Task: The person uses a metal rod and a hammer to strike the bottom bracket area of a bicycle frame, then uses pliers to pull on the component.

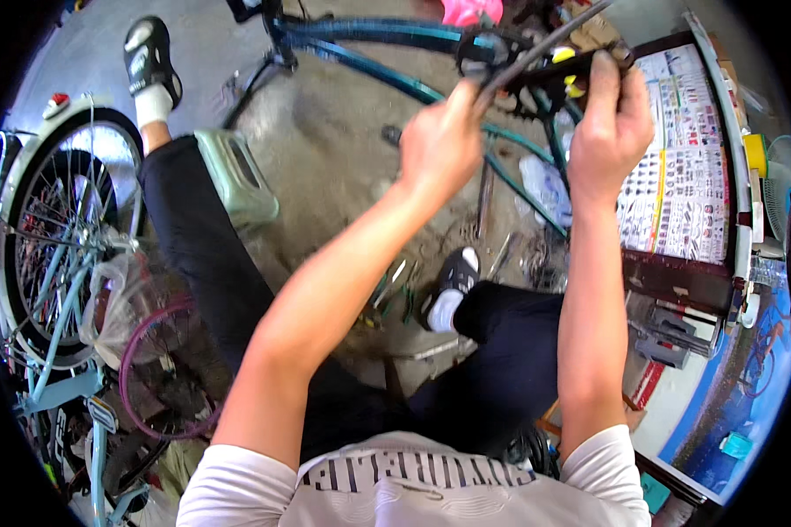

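Note:
My left hand (439, 145) is closed in a fist around the lower end of a long grey metal bar (554, 42), which slants up to the right. To its right, my right hand (608, 132) is closed on the end of a black bar-like part (580, 67), perhaps a crank arm. Yellow reflector pieces (573, 88) show beside that part. Both hands are raised over the crank area of a dark teal bicycle frame (360, 63). My fingers hide the gripped ends, and whether the bar touches the frame I cannot tell.
Loose tools (404, 294) lie on the floor between my feet. A pale green plastic stool or container (259, 198) stands by my left leg. Bicycles with a white-rimmed wheel (18, 193) and a purple rim (132, 369) crowd the left. A printed sheet (677, 158) covers a surface at right.

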The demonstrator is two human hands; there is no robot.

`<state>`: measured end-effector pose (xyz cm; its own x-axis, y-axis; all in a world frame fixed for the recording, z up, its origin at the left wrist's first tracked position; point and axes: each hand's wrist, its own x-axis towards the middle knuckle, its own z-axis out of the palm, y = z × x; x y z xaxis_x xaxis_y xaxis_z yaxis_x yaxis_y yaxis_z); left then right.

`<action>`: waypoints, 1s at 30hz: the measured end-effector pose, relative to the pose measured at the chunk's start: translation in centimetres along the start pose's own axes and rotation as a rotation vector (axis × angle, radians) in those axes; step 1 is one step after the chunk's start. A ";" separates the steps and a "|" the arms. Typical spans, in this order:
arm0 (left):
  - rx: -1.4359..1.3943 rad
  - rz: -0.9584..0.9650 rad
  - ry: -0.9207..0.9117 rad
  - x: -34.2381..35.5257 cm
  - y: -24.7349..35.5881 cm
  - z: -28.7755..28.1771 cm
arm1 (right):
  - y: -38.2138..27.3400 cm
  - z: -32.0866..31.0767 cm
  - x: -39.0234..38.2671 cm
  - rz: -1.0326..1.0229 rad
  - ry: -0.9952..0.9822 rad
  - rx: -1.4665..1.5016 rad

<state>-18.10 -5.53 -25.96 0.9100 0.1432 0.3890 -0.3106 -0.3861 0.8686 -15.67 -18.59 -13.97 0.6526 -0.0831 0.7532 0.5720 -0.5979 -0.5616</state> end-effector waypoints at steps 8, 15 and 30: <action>0.004 0.115 0.054 2.7 1.8 0.3 | -0.4 0.0 -0.2 0.084 0.005 0.018; 0.002 -0.038 -0.004 -2.5 -1.4 0.1 | -0.8 -0.1 -0.1 0.069 -0.005 -0.023; -0.182 -0.095 0.104 -0.9 1.3 -2.5 | -0.8 -0.1 -0.3 0.101 0.017 0.010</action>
<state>-20.05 -3.84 -24.44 0.9072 0.2683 0.3239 -0.2776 -0.1966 0.9404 -16.42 -18.16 -13.69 0.6984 -0.1564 0.6984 0.5086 -0.5781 -0.6380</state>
